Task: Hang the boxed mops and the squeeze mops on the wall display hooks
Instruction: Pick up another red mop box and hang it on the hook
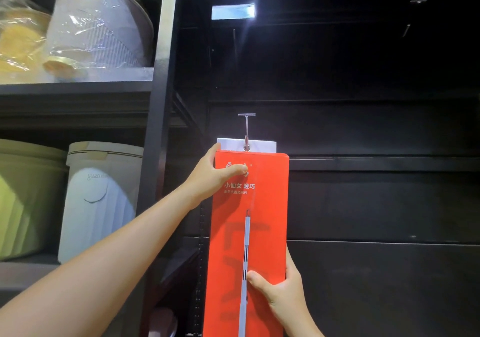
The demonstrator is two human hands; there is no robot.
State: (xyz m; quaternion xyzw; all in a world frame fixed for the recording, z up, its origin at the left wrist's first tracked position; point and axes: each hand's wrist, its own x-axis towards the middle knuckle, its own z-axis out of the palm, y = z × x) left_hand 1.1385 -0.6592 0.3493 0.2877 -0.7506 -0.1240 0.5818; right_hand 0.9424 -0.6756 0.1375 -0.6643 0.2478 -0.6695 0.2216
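Right hand (279,288): fingers gripping boxed mop (249,232) at 5 o'clock edge.
Left hand (217,174): fingers gripping its 11 o'clock corner.
Hook (246,131): threading white tab (262,146).

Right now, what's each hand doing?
Left hand: closed on the red mop box, near its top.
Right hand: gripping the same box lower down.

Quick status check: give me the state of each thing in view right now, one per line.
Tall red mop box: upright, white hang tab threaded on a hook.
Metal display hook: through the tab's hole.
Left hand: gripping the box's upper left edge.
Right hand: gripping its lower right edge.
Upper hooks: empty.
Plastic-wrapped white bucket: shelved, tilted.
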